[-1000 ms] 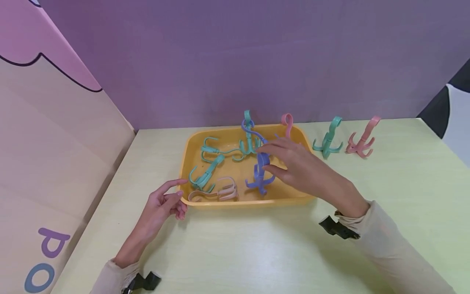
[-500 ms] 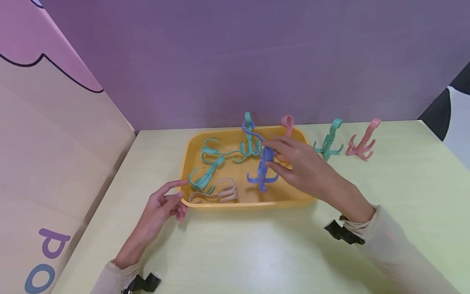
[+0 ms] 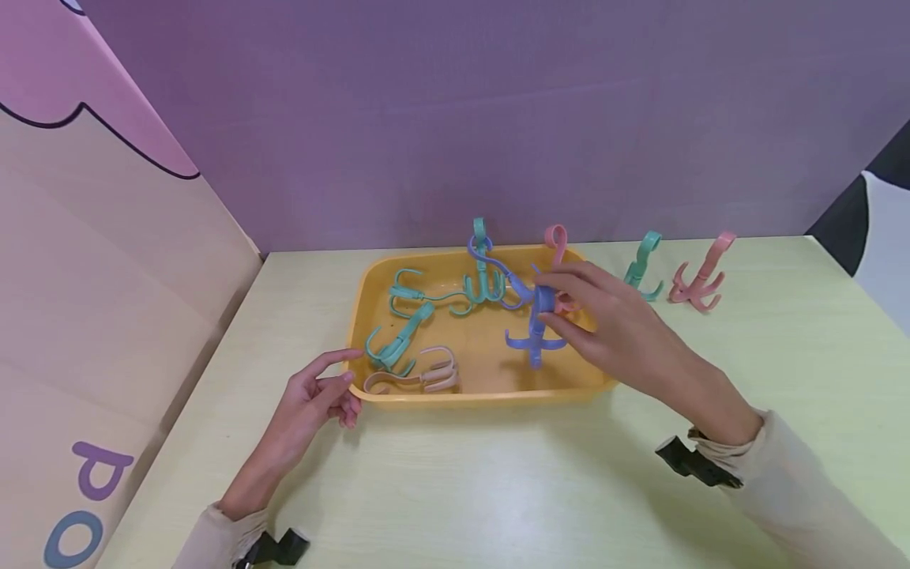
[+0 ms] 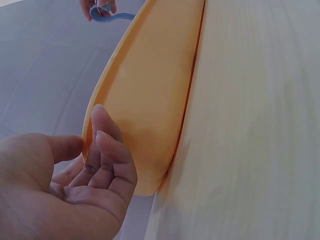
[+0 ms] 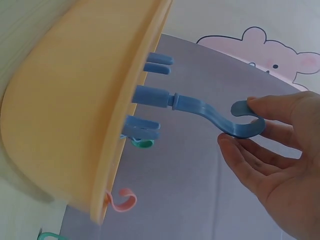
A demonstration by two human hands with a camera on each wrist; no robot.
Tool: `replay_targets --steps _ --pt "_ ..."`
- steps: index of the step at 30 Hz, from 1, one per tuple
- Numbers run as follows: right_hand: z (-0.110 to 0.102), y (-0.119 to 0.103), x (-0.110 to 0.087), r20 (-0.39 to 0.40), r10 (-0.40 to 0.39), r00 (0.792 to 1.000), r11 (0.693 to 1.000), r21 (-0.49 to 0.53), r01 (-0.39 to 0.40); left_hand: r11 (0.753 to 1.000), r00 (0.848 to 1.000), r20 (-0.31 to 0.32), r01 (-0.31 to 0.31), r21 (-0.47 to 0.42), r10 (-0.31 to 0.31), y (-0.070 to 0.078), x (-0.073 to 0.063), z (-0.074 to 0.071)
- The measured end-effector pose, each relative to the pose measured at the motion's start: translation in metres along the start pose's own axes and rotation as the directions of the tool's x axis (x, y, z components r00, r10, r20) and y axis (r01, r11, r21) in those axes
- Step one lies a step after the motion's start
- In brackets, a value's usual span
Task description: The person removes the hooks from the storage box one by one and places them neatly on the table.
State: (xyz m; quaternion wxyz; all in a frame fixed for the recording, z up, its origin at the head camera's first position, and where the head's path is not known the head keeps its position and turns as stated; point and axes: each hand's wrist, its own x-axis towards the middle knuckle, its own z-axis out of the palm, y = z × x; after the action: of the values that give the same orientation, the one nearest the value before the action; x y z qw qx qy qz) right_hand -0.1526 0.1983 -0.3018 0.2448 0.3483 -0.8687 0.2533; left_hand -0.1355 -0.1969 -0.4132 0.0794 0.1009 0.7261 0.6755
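Observation:
My right hand (image 3: pixel 629 336) pinches the curled top of a purple multi-prong hook (image 3: pixel 536 332), which hangs upright with its prongs over the right part of the yellow tray (image 3: pixel 483 398). In the right wrist view, thumb and fingers close on the hook's curved end (image 5: pixel 245 131). My left hand (image 3: pixel 309 399) holds the tray's near left corner, index finger over the rim. Inside the tray lie several green hooks (image 3: pixel 405 336), a pale pink hook (image 3: pixel 426 377) and another purple hook (image 3: pixel 501 269). A pink hook (image 3: pixel 558 237) there is partly hidden behind my right hand.
Right of the tray, a green hook (image 3: pixel 642 265) and a pink hook (image 3: pixel 704 276) stand on the pale table (image 3: pixel 455 490). A purple wall (image 3: pixel 455 118) rises behind the table, and a pale printed panel (image 3: pixel 92 276) borders it on the left.
My right hand has shifted to the right with the purple hook, lifting it slightly. The other purple hook now shows more fully. My left hand has stayed at the tray corner.

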Motion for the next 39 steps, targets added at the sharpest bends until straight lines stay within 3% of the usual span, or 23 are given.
replay_targets --steps 8,21,33,39 --pt "-0.013 0.006 -0.010 -0.087 0.005 0.996 1.000 0.013 -0.004 1.000 1.000 -0.008 0.006 0.000 -0.006 -0.001 0.000 0.000" --pt "-0.040 0.018 -0.014 -0.230 0.008 0.973 0.999 -0.050 -0.020 1.000 1.000 -0.009 0.007 0.003 -0.007 0.001 -0.001 0.001" --pt "-0.076 0.036 -0.018 -0.303 0.059 0.951 0.990 -0.103 -0.094 1.000 1.000 -0.010 0.015 0.010 -0.015 0.002 -0.001 0.001" --pt "-0.092 0.041 -0.020 -0.355 0.120 0.927 0.976 -0.126 -0.175 1.000 1.000 0.011 -0.012 0.022 0.012 0.002 0.000 0.000"
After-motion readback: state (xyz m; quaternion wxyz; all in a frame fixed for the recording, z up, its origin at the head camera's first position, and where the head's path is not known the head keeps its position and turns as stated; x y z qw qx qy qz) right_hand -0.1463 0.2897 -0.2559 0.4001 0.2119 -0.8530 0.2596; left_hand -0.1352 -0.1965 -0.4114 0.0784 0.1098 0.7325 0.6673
